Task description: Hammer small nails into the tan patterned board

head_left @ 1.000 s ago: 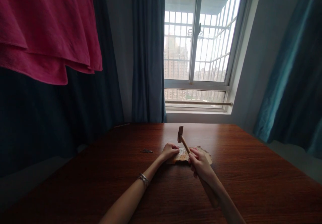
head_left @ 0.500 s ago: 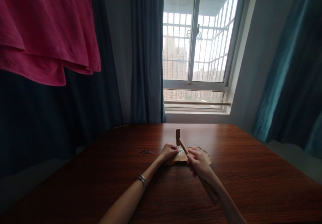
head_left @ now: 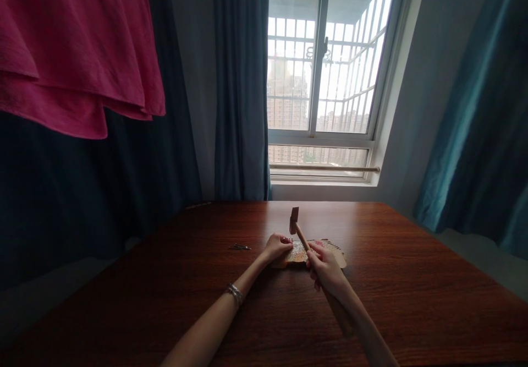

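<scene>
A small wooden board (head_left: 334,255) dotted with tiny holes or pins lies on the dark wooden table (head_left: 412,301). My left hand (head_left: 279,246) rests on the board's left part with its fingers pinched together on something too small to make out. My right hand (head_left: 325,268) is wrapped round the handle of a small wooden-handled hammer (head_left: 297,229). The hammer's dark head hangs a little above the board, just right of my left fingertips. A bracelet (head_left: 235,294) sits on my left wrist.
A few thin dark nails or pins (head_left: 240,247) lie on the table to the left of the board. A window (head_left: 322,75) with blue curtains (head_left: 241,86) stands behind the table. A pink cloth (head_left: 78,48) hangs at the upper left.
The hammer head dropped toward my left fingertips half a second ago and has since risen again. My left hand has stayed on the board.
</scene>
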Available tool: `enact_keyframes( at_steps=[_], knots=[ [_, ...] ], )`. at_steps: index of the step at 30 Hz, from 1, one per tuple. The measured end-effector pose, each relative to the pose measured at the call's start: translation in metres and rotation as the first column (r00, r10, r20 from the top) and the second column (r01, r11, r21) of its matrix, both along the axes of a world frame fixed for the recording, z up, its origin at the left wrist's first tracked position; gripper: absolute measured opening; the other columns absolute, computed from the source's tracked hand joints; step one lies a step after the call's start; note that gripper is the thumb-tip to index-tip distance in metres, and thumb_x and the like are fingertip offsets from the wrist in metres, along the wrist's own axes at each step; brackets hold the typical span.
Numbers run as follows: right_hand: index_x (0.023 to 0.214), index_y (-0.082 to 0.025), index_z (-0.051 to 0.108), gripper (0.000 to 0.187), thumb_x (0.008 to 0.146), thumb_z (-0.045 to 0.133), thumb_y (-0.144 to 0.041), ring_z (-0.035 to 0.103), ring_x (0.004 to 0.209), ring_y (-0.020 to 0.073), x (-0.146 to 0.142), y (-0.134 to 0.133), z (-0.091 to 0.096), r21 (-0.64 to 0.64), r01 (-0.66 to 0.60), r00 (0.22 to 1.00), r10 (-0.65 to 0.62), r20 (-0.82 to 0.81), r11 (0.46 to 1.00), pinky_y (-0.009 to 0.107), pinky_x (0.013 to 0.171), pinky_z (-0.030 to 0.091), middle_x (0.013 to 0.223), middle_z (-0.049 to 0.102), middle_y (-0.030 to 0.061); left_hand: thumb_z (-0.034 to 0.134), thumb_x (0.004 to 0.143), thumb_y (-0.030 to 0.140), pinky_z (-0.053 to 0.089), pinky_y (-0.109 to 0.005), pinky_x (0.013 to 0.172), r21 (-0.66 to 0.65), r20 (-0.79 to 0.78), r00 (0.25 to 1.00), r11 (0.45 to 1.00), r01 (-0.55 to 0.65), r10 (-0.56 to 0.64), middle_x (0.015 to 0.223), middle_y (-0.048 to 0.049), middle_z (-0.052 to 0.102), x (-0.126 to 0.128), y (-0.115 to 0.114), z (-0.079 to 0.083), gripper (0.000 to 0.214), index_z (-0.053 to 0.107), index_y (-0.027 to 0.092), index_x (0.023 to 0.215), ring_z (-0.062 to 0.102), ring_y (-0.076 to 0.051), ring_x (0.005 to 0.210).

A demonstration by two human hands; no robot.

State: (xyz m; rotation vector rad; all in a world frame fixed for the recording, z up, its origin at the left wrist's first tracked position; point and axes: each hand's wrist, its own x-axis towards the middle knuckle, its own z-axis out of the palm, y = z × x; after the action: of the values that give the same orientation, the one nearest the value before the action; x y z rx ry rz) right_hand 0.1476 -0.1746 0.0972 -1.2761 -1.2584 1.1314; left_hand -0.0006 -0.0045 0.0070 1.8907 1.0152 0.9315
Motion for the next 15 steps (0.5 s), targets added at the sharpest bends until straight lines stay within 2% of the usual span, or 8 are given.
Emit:
enact_keyframes(
  at_steps=[5, 11, 15],
  knots=[
    [0.113, -0.018, 0.054, 0.042, 0.076, 0.048, -0.039, 0.042, 0.035, 0.0058, 0.0024, 0.0005, -0.0003, -0.021, -0.067, 0.997, 0.068, 0.03, 0.998, 0.017, 0.022, 0.038, 0.059, 0.046, -0.0069, 0.066, 0.063, 0.033, 0.04, -0.021, 0.055, -0.026, -0.012, 1.0, 1.0, -0.005, 0.005, 0.063, -0.0031, 0.068, -0.0004, 0.0029, -0.0028, 0.024, 0.071, 0.01, 0.07, 0.058, -0.014, 0.059],
    [0.113, -0.018, 0.053, 0.041, 0.078, 0.047, -0.039, 0.042, 0.036, 0.0058, 0.0, -0.0016, -0.002, 0.014, -0.041, 0.999, 0.041, 0.026, 0.999, 0.017, 0.023, 0.039, 0.061, 0.046, -0.0068, 0.066, 0.063, 0.032, 0.039, -0.021, 0.054, 0.009, -0.025, 0.999, 1.0, -0.022, 0.022, 0.064, -0.0034, 0.068, -0.0005, 0.0033, -0.0019, 0.023, 0.07, 0.01, 0.068, 0.058, -0.014, 0.06],
    [0.112, -0.017, 0.053, 0.044, 0.076, 0.049, -0.04, 0.042, 0.035, 0.006, 0.0026, 0.0024, -0.0049, -0.021, -0.054, 0.997, 0.055, 0.048, 0.998, 0.018, 0.022, 0.039, 0.059, 0.046, -0.0072, 0.066, 0.063, 0.032, 0.04, -0.022, 0.054, -0.001, -0.013, 1.0, 1.0, -0.008, 0.008, 0.064, -0.0041, 0.068, -0.0008, 0.0066, -0.0068, 0.024, 0.071, 0.01, 0.07, 0.059, -0.015, 0.06]
  ],
)
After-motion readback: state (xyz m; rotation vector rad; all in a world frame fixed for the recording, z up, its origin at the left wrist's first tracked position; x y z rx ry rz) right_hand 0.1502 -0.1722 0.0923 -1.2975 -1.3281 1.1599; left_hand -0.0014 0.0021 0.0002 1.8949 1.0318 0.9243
